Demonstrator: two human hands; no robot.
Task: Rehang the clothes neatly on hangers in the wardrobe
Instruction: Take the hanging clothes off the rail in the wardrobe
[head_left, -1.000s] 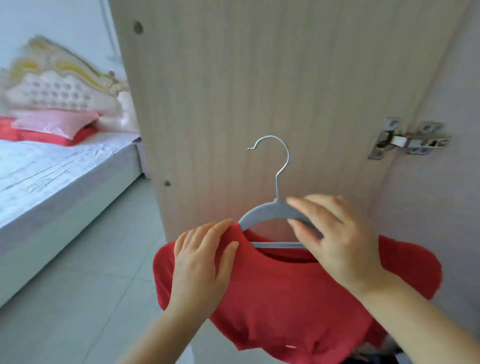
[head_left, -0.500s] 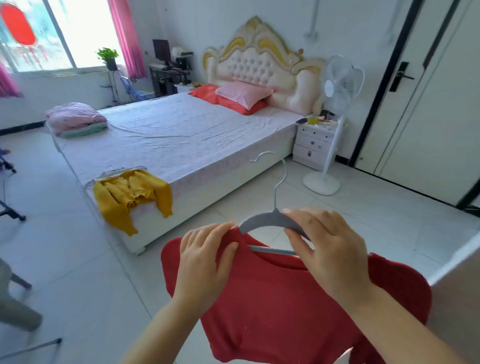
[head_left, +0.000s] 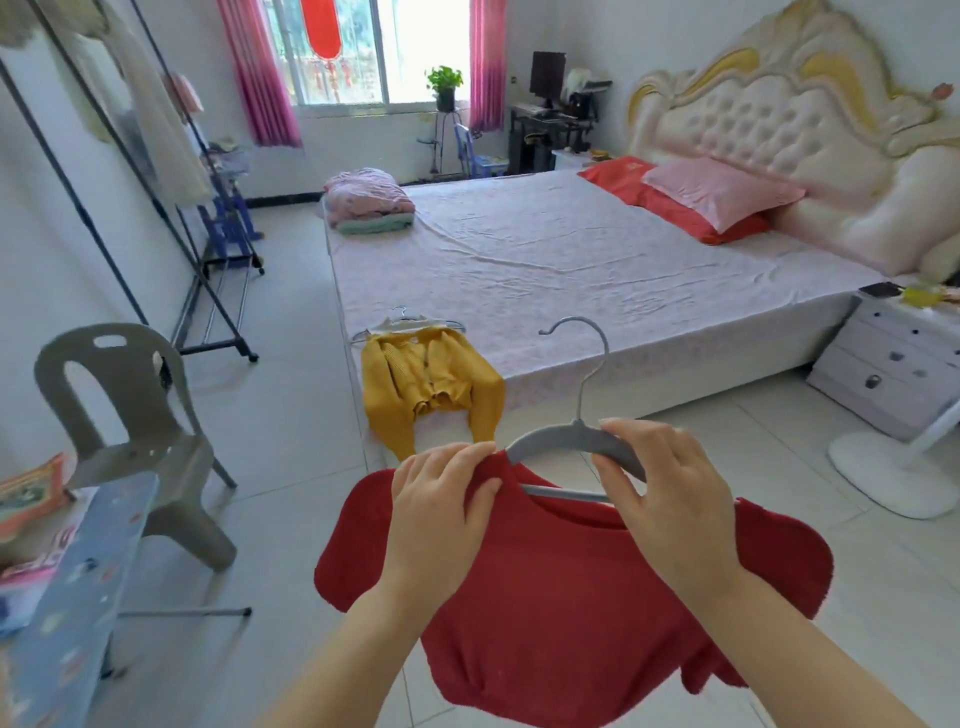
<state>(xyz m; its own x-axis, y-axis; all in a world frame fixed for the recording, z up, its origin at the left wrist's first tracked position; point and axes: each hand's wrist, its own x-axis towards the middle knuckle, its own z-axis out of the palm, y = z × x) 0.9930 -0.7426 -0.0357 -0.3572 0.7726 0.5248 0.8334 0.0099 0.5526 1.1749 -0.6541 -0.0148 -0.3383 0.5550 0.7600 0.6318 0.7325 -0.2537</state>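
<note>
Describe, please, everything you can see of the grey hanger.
The hanger is grey: a matte curved shoulder piece, a thin crossbar below and a slim wire hook opening leftward. It is held roughly upright before the person, above the floor. A red top hangs on it. The right hand grips its right arm; the left hand pinches the top over its left end.

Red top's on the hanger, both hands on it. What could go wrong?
1. The left hand pinches the red top at the end of the gray hanger; loosen that grip and the shoulder may slide off.
2. The yellow cardigan droops over the bed edge and could slip to the floor.
</note>
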